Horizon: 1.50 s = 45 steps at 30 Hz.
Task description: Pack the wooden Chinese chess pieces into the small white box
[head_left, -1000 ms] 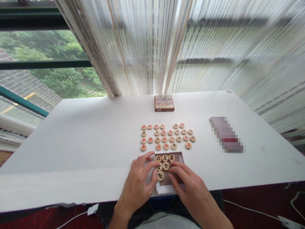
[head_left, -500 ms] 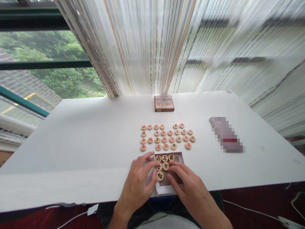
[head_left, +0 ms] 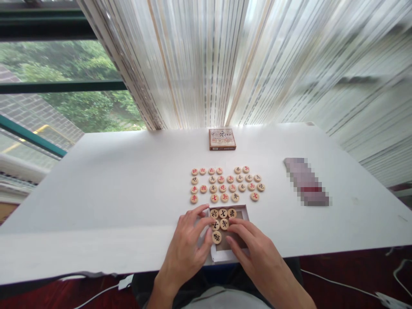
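A shallow open box (head_left: 222, 256) sits at the table's near edge, with several wooden Chinese chess pieces lying face up in its left and far part. My left hand (head_left: 190, 236) is at the box's left wall, fingers apart. Its index fingertip overlaps a black-marked piece (head_left: 215, 225), and the thumb is beside the nearest piece (head_left: 216, 237). Over the right side of the box, my right hand (head_left: 255, 242) has thumb and fingers spread. Its fingertips are close to the middle piece (head_left: 224, 224); whether they touch it is unclear.
Beyond the box, several red- and black-marked pieces (head_left: 222, 188) lie in loose rows on the white table (head_left: 128, 193). A printed flat box (head_left: 222, 139) lies near the far edge. To the right is a blurred-out object (head_left: 307, 182). A string curtain (head_left: 199, 64) hangs behind.
The view has shifted very slightly. Both hands and the pieces stay where they were.
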Each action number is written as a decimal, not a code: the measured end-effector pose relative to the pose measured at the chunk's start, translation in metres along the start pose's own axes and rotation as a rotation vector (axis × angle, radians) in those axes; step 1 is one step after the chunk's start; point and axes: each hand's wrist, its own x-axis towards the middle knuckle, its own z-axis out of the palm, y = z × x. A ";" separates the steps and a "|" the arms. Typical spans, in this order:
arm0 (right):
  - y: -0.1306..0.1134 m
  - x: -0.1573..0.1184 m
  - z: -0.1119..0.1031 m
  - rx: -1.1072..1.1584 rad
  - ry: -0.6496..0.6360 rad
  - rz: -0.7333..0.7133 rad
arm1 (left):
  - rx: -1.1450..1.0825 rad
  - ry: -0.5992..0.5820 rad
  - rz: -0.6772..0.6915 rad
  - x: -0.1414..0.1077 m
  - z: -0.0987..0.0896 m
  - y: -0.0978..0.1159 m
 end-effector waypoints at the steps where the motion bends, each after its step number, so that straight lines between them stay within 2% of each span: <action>1: 0.000 0.000 0.000 0.001 0.002 0.000 | -0.001 -0.001 -0.001 0.000 0.000 0.000; 22: -0.002 -0.002 -0.006 -0.006 0.051 -0.041 | -0.007 -0.038 -0.020 0.000 0.000 -0.002; 28: 0.005 0.001 -0.028 0.005 0.184 -0.022 | -0.030 -0.011 -0.023 0.000 -0.002 -0.001; 32: 0.023 0.004 -0.040 0.014 0.305 0.053 | -0.086 0.028 -0.047 -0.001 -0.003 -0.001; 35: 0.040 0.005 -0.042 0.040 0.335 0.125 | -0.163 0.051 -0.075 -0.003 -0.002 -0.002; 38: 0.052 0.005 -0.038 0.059 0.313 0.166 | -0.253 0.118 -0.111 -0.004 -0.002 -0.005; 45: 0.058 0.003 -0.031 0.095 0.277 0.207 | -0.429 0.416 -0.084 0.009 -0.011 -0.014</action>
